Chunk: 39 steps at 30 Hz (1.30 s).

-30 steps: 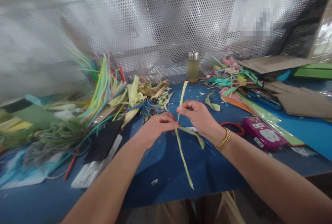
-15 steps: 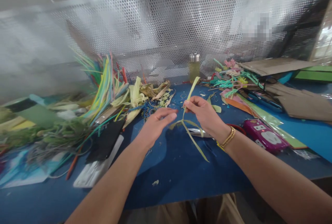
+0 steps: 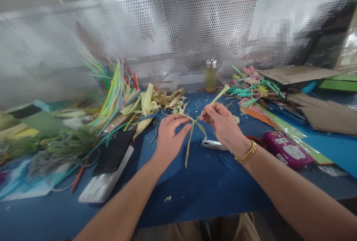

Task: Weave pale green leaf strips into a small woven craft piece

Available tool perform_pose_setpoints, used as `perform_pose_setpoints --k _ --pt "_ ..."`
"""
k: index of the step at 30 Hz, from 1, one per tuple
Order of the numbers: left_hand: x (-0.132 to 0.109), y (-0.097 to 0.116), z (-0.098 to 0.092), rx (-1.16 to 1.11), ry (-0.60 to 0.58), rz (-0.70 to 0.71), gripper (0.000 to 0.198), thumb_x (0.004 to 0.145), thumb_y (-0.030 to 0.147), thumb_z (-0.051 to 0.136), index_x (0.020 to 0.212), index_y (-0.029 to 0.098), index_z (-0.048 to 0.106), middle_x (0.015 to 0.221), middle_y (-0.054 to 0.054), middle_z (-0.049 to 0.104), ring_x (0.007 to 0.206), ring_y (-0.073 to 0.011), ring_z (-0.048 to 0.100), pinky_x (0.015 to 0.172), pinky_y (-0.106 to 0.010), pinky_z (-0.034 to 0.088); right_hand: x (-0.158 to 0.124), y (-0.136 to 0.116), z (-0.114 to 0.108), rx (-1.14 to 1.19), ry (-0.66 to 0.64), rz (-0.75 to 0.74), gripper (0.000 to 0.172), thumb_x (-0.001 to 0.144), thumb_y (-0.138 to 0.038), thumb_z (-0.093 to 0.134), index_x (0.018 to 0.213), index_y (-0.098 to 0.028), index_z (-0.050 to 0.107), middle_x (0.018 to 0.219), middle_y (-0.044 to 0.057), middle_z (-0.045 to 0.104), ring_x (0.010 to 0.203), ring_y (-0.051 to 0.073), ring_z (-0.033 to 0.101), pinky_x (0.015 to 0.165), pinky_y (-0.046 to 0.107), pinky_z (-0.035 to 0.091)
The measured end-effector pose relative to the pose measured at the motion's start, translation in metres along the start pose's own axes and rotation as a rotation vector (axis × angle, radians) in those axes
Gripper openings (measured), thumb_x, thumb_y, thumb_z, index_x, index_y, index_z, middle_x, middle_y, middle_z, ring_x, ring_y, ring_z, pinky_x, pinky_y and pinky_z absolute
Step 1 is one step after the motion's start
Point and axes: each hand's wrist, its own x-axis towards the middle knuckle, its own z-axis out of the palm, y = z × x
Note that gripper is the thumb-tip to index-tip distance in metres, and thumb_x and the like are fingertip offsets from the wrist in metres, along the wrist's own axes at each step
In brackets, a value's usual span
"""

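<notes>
Pale green corn husk strips (image 3: pixel 190 142), joined at one point with several thin ends, are held up between my hands. My right hand (image 3: pixel 223 122), with a gold bracelet on its wrist, pinches one strip whose wide end points up and to the right. Close to the joint, my left hand (image 3: pixel 173 131) has its thumb and forefinger closed around another strip. Two ends hang below the joint over the blue table (image 3: pixel 195 189). Scissors (image 3: pixel 214 144) lie under my right hand, their handles partly hidden behind the wrist.
Corn husks (image 3: pixel 147 101) lie at the back, beside colourful strips (image 3: pixel 111 92). A black phone-like slab (image 3: pixel 113 153) rests left. On the right are a purple device (image 3: pixel 287 150), craft flowers (image 3: pixel 252 86) and cardboard (image 3: pixel 331 112). A jar (image 3: pixel 211 77) stands before the perforated metal panel (image 3: pixel 181 29).
My left hand has come up to the husk joint and closed on a strip. My right hand has tilted its strip to the right, and the hanging ends have swung left.
</notes>
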Motion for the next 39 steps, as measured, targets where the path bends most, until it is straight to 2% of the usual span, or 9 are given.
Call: perform_pose_setpoints --k 4,8,13,16,18,21,27,34,39 --pt "0.0 -0.002 0.002 -0.175 0.019 -0.078 0.022 0.081 0.04 0.068 0.095 0.025 0.074 0.108 -0.006 0.066 0.108 -0.0246 0.06 0.1 -0.045 0.041 -0.004 0.004 0.004 0.023 -0.058 0.038 0.025 0.079 -0.039 0.071 0.076 -0.021 0.053 0.071 -0.004 0.061 0.067 0.01 0.062 0.07 0.027 0.045" --pt "0.001 -0.003 0.002 -0.291 -0.032 -0.14 0.017 0.078 0.04 0.07 0.085 0.026 0.076 0.109 -0.006 0.066 0.111 -0.0251 0.058 0.101 -0.044 0.041 -0.007 0.004 0.005 0.059 -0.13 0.097 0.022 0.076 -0.036 0.072 0.074 -0.02 0.057 0.071 -0.002 0.063 0.07 0.012 0.064 0.073 0.028 0.046" --pt "0.003 -0.003 0.002 -0.527 -0.023 -0.368 0.021 0.073 0.041 0.074 0.083 0.022 0.074 0.106 -0.006 0.069 0.103 -0.023 0.06 0.096 -0.039 0.044 -0.003 0.002 0.0 -0.114 -0.176 0.102 0.016 0.069 -0.025 0.071 0.083 -0.02 0.067 0.08 0.0 0.068 0.075 0.013 0.062 0.068 0.027 0.044" --pt "0.003 -0.001 0.001 -0.601 -0.129 -0.467 0.025 0.069 0.041 0.078 0.084 0.022 0.073 0.096 -0.004 0.071 0.092 -0.0201 0.062 0.089 -0.035 0.046 -0.002 0.005 0.0 -0.237 -0.159 0.064 0.013 0.072 -0.029 0.071 0.08 -0.02 0.069 0.079 0.0 0.067 0.075 0.013 0.059 0.071 0.028 0.045" --pt "0.002 0.0 0.0 -0.599 -0.235 -0.488 0.025 0.069 0.042 0.078 0.082 0.022 0.073 0.091 -0.003 0.071 0.088 -0.0193 0.062 0.085 -0.034 0.047 -0.003 0.006 0.0 -0.26 -0.214 0.04 0.017 0.073 -0.037 0.073 0.077 -0.021 0.069 0.078 0.001 0.067 0.076 0.014 0.059 0.073 0.029 0.046" --pt "0.0 0.0 0.0 -0.6 -0.34 -0.507 0.026 0.07 0.045 0.077 0.079 0.021 0.073 0.086 -0.004 0.071 0.086 -0.0204 0.063 0.082 -0.034 0.047 -0.003 0.005 -0.001 -0.302 -0.302 0.01 0.027 0.073 -0.045 0.074 0.067 -0.019 0.067 0.068 0.001 0.062 0.068 0.013 0.054 0.065 0.028 0.044" --pt "-0.001 -0.004 0.001 -0.814 -0.38 -0.618 0.027 0.073 0.044 0.075 0.083 0.02 0.076 0.085 -0.006 0.073 0.088 -0.0235 0.065 0.085 -0.037 0.048 -0.003 0.003 -0.003 -0.327 -0.28 0.016 0.029 0.076 -0.044 0.072 0.064 -0.019 0.066 0.062 -0.001 0.058 0.062 0.011 0.049 0.062 0.027 0.04" --pt "0.001 -0.002 -0.004 -0.721 -0.41 -0.634 0.019 0.063 0.035 0.082 0.072 0.02 0.075 0.08 -0.003 0.071 0.078 -0.018 0.061 0.081 -0.034 0.045 -0.002 0.006 -0.005 -0.294 -0.349 -0.016 0.024 0.076 -0.043 0.072 0.069 -0.02 0.07 0.072 0.001 0.065 0.071 0.014 0.057 0.071 0.029 0.045" --pt "0.004 0.003 -0.008 -0.62 -0.447 -0.613 0.014 0.06 0.03 0.079 0.063 0.02 0.071 0.069 -0.001 0.067 0.072 -0.0171 0.058 0.082 -0.035 0.042 -0.005 0.009 -0.005 -0.308 -0.445 -0.051 0.027 0.077 -0.043 0.071 0.065 -0.019 0.068 0.066 -0.002 0.06 0.065 0.012 0.05 0.066 0.027 0.041"
